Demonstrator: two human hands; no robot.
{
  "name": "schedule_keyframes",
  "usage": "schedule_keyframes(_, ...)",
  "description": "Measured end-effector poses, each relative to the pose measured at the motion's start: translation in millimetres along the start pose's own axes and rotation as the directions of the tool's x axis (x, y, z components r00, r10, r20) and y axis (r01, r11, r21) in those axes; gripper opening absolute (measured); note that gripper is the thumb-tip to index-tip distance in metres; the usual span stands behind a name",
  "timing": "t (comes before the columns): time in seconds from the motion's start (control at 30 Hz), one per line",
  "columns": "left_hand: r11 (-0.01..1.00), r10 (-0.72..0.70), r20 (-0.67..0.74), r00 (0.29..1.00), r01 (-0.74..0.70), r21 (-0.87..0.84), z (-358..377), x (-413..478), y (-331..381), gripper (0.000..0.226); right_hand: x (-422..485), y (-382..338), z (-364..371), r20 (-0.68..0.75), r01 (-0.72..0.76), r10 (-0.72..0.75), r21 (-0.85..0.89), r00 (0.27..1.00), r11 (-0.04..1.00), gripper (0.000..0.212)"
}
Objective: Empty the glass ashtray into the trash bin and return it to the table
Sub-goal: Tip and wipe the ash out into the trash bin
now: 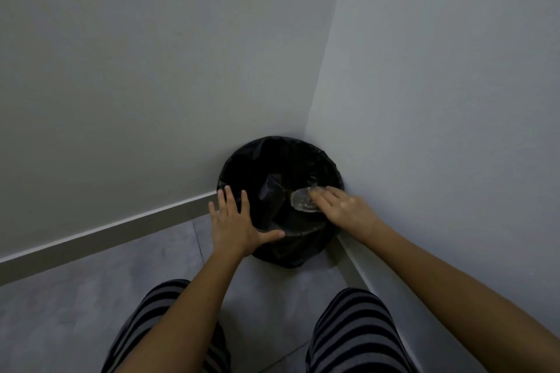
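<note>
A round trash bin (242,160) lined with a black bag stands on the floor in the corner of two walls. My right hand (345,209) holds the clear glass ashtray (301,198) tipped on its side over the bin's right half, with its hollow facing into the bin. My left hand (239,221) lies flat with fingers spread on the bin's near left rim and holds nothing. What is inside the bin is too dark to make out.
Grey walls meet right behind the bin, with a pale skirting board (121,230) along the floor. The grey tiled floor (91,297) stretches to the left. My knees in striped trousers (357,339) are at the bottom of the view.
</note>
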State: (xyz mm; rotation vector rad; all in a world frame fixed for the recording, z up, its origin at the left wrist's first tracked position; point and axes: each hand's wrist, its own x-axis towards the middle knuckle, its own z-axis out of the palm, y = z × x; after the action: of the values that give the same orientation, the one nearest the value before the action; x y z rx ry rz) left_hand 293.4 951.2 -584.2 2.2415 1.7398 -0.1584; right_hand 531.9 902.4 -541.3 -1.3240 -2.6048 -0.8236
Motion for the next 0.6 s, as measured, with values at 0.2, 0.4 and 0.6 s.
schedule_keyframes(0.2, 0.999, -0.032, 0.005, 0.999, 0.032, -0.004, 0.6, -2.4, 1.2, 0.135, 2.8, -5.1, 0.2, -0.014, 0.055, -0.055, 0.002, 0.998, 0.998, 0.029)
schedule_keyframes(0.4, 0.998, -0.05, 0.03, 0.998, 0.048, 0.045, -8.0, -3.0, 6.1, 0.135, -3.5, -15.0, -5.4, -0.002, 0.094, -0.094, -0.015, 0.996, 0.995, 0.028)
schedule_keyframes(0.6, 0.998, -0.064, 0.036, 0.997, 0.063, 0.03, -11.9, -4.0, 6.4, 0.134, 1.2, -18.5, -7.5, 0.01, 0.047, -0.046, -0.022, 0.999, 0.999, 0.029)
